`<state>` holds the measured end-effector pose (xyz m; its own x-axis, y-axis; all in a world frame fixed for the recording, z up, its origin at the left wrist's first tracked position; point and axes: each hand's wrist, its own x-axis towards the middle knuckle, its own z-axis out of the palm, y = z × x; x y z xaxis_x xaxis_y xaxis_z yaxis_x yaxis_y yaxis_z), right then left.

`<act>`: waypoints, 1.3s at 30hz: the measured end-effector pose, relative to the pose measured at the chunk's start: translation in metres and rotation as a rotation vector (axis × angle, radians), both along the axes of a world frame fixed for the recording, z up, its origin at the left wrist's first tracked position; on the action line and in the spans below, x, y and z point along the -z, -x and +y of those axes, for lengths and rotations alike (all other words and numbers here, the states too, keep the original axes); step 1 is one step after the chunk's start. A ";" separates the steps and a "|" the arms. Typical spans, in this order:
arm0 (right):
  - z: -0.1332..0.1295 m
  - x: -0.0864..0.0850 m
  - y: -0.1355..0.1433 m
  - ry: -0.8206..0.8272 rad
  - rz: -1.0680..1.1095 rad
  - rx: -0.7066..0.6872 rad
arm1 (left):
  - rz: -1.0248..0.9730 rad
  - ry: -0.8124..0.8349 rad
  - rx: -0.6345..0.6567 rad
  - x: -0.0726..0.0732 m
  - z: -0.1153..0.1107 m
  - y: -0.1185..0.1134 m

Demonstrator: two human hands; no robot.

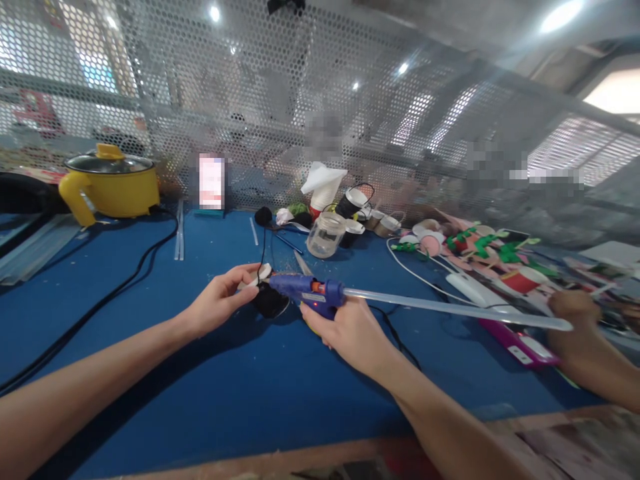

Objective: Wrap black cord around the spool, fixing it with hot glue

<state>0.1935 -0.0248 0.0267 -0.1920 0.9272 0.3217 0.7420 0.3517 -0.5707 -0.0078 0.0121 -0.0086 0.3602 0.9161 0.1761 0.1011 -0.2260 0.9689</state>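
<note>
A blue glue gun [307, 291] is gripped in my right hand [353, 327], with a long translucent glue stick [450, 307] running out of its back to the right. Its nozzle points left at a small white piece [261, 275], pinched between the thumb and fingers of my left hand [227, 293]. Black yarn crosses the white piece and leads up to a black yarn ball [263, 216]. Just under the nozzle sits a round black object [271, 301], partly hidden by the gun. A pointed blade [301, 263] shows behind the gun.
A yellow pot [113, 187] with a black cable is at the left, beside an upright phone [211, 181]. Behind the gun stand a glass jar [325, 237] and cups. Craft pieces and a purple-and-white power strip [523, 343] lie right, near another person's hand [575, 313].
</note>
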 end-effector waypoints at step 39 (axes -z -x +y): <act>0.007 -0.003 -0.005 0.161 0.113 -0.025 | 0.010 -0.007 0.037 -0.002 -0.002 0.003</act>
<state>0.1983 -0.0179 0.0297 -0.1868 0.9638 0.1901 0.6624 0.2665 -0.7002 -0.0107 0.0106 -0.0065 0.3959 0.9007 0.1788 0.1022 -0.2367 0.9662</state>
